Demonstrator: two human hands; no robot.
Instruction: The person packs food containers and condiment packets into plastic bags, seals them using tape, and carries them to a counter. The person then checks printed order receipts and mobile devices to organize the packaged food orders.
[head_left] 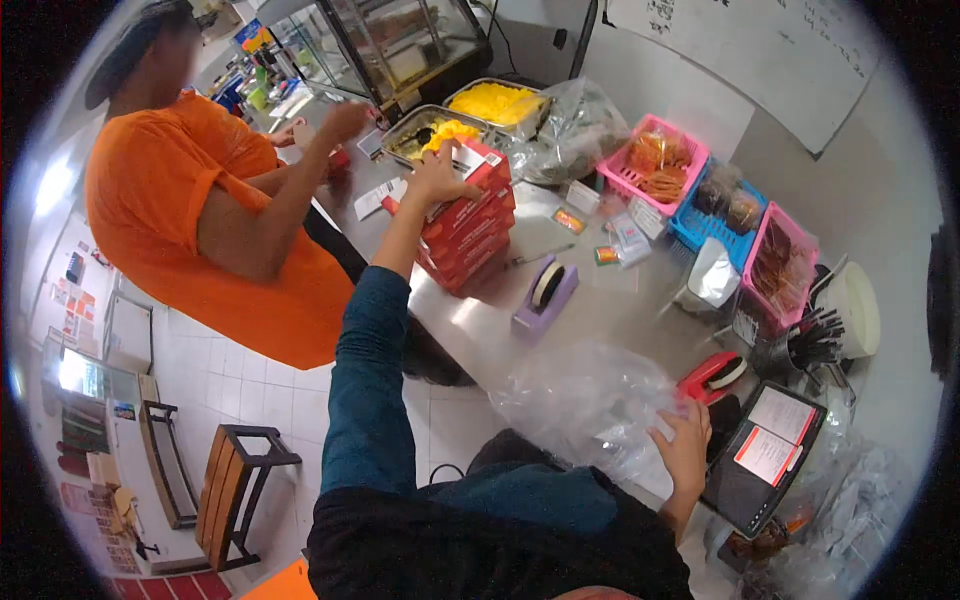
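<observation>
My left hand reaches far forward and rests on top of a stack of red flat boxes standing on the steel counter. Its fingers lie on the white label of the top box. My right hand lies near the counter's front edge, fingers spread on a heap of clear plastic bags. A red tape dispenser sits just beyond that hand.
A person in an orange shirt stands at the left, a hand by the metal trays of yellow food. A purple tape dispenser, pink and blue baskets of snacks, a tablet and a utensil cup crowd the counter.
</observation>
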